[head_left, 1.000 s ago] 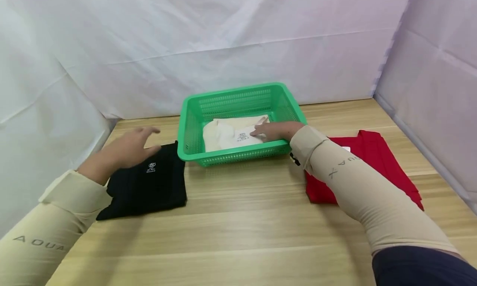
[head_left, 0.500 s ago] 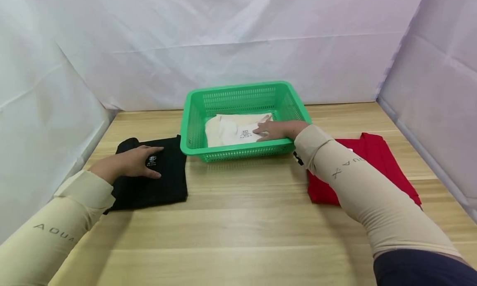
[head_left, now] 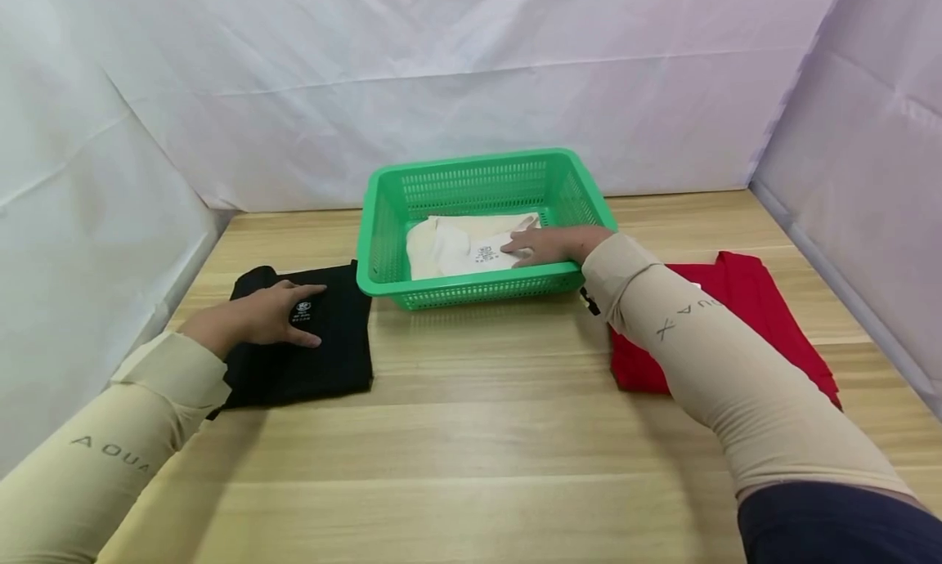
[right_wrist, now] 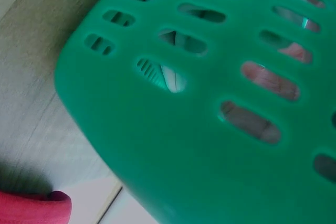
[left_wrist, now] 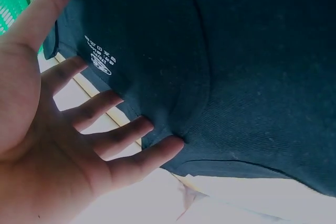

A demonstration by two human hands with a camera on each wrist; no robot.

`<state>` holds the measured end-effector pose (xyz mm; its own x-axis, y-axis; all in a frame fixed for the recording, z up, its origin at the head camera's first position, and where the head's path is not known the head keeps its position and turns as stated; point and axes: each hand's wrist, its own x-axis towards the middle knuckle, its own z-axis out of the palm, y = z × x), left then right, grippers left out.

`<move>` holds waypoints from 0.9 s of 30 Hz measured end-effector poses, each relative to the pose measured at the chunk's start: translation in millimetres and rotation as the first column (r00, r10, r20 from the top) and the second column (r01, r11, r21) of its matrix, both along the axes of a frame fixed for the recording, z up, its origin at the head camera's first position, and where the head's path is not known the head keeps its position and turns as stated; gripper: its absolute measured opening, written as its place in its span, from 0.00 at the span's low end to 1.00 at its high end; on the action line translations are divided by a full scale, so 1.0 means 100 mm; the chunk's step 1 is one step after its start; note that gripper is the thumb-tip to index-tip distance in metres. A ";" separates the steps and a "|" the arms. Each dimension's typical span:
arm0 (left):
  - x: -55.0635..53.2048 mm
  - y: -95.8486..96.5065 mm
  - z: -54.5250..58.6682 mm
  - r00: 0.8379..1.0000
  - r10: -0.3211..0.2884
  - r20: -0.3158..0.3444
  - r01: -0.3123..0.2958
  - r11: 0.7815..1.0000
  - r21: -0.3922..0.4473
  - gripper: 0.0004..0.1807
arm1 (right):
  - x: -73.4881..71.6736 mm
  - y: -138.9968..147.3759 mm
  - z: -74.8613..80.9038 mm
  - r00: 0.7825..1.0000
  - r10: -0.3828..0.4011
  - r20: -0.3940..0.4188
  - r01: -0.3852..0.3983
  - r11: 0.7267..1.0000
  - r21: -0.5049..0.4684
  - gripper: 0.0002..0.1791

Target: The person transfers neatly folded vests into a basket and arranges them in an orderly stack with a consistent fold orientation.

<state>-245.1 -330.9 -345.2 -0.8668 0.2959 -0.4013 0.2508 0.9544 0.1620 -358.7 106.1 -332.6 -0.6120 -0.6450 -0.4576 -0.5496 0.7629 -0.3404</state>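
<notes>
Left hand point(head_left: 268, 315) at the black garment point(head_left: 338, 335), right hand point(head_left: 552, 245) in the green basket point(head_left: 478, 290)

Nearest is the wood-grain table point(head_left: 471, 441), with 2 cream sleeves point(head_left: 692, 327) reaching in over it from either side. Beyond its front stretch, the folded black garment lies on the left, and the left hand is over it: thumb well apart from 4 spread fingers, palm towards the cloth. In the left wrist view the fingertips appear to meet the fabric, but nothing is gripped. On the right, partly hidden by the right arm, lies a red garment point(head_left: 765, 294).

Farther back, the basket holds 1 folded cream garment point(head_left: 423, 249) with a dark print. The right hand reaches over the rim and rests on that cloth, fingers loosely spaced; no pinch shows.

The step in hand looks like placing hands on 2 garments, with no lift begun. A next move on the black garment would probably call for tucking the left fingers under an edge and closing the thumb, keeping the folds together.

Farthest is a white cloth backdrop point(head_left: 456, 82).
</notes>
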 end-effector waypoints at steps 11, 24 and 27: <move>0.14 0.18 0.06 0.998 -0.056 0.014 0.057 0.997 -0.061 0.55 | -0.02 0.01 0.02 1.000 -0.003 -0.002 0.003 1.000 0.017 0.32; 0.37 0.41 0.05 0.997 -0.074 0.009 0.074 0.993 -0.092 0.54 | -0.04 0.00 0.01 1.000 -0.007 0.010 0.007 1.000 0.011 0.31; 0.41 0.47 0.05 0.997 -0.082 -0.008 0.080 0.992 -0.100 0.53 | -0.04 0.01 0.00 1.000 -0.011 0.011 0.011 1.000 0.003 0.31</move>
